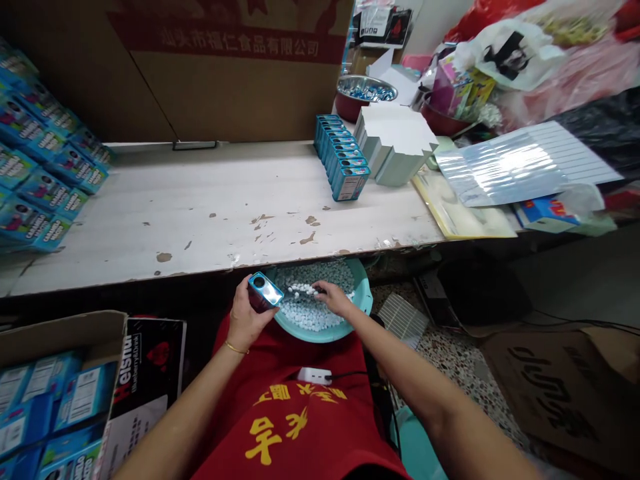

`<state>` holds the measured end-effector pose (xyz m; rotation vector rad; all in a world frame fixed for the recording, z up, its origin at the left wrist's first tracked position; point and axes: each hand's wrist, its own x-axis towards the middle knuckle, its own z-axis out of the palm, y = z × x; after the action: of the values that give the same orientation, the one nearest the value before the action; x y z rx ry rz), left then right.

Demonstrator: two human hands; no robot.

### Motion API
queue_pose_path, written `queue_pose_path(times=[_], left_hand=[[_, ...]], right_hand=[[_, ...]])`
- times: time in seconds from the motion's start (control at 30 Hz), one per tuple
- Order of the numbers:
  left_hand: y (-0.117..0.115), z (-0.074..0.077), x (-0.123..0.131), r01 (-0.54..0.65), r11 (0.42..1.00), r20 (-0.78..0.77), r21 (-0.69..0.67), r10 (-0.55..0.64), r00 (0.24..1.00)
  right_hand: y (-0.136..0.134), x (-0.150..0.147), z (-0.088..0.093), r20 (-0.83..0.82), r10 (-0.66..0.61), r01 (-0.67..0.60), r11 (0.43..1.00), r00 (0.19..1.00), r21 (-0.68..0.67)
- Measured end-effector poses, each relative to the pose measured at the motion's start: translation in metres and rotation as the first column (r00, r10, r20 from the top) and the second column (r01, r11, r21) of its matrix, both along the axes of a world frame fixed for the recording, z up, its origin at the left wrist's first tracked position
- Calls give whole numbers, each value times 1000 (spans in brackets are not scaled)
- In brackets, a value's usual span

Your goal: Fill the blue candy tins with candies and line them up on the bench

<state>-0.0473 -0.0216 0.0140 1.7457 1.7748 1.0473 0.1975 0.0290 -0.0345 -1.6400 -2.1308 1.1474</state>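
Red apron with yellow characters (295, 427) fills the bottom of my feed, and my bare forearms reach out above it. My left hand (245, 315), with a thin gold bangle (235, 348) at its wrist, is clenched around a bright blue metal tin (265, 291), which tilts its round dark opening up toward my other hand. My right hand (333, 298) lies loosely curled just beside the tin, its fingertips (320, 287) down among small white pellets (310, 310); I cannot tell whether it is pinching any. Those pellets heap a round teal plastic basin (364, 301) directly under both hands, apparently on my lap. For clean handling, I would keep the tin low over that basin so that strays drop back in. Beyond my hands runs a chipped white worktop (200, 213). Ahead and to the right of them stands a tight row of blue tins (343, 157), beside a stack of white card sleeves (395, 143). Far to the left of my left hand lie rows of blue-and-green cartons (35, 173).
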Motion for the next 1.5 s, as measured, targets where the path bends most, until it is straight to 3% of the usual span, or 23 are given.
queue_pose_path(times=[0.1,0.17,0.27,0.37,0.57,0.7,0.83,0.97,1.07,1.17,1.27,1.37,1.5], left_hand=[[1,-2,8,22,999,-23,29,-21,1000],[3,-5,17,66,997,-51,49,-64,997],[6,-8,33,139,988,-91,68,-132,987],[6,-7,46,179,980,-133,90,-166,977],[2,-5,56,197,976,-212,92,-174,962],[3,-9,57,203,972,-197,115,-178,964],[3,-12,54,207,966,-167,156,-181,969],[2,-12,45,184,971,-105,154,-169,980],[2,-13,39,170,978,-59,121,-164,985],[2,-12,35,158,984,-10,87,-158,987],[2,-9,31,117,992,25,56,-119,993],[1,-6,24,64,997,26,32,-64,998],[0,-6,12,10,1000,23,24,-11,1000]], right_hand=[[-4,22,41,-166,-17,26,998,986,50],[-6,30,71,-194,9,7,996,981,84],[-4,31,111,-90,87,-74,989,992,131],[-1,23,139,152,173,-198,966,973,166],[-2,-3,172,572,239,-394,905,785,162],[-5,-23,188,653,264,-451,882,710,133],[-9,-20,195,630,256,-459,870,733,180],[-11,19,172,573,185,-372,900,799,228],[-8,54,130,532,171,-300,940,829,165],[-3,67,78,541,131,-208,975,831,84],[-1,46,30,527,89,-110,994,845,9],[0,3,-8,452,91,-79,996,887,-44],[0,-33,-33,294,72,-55,996,953,-64]])
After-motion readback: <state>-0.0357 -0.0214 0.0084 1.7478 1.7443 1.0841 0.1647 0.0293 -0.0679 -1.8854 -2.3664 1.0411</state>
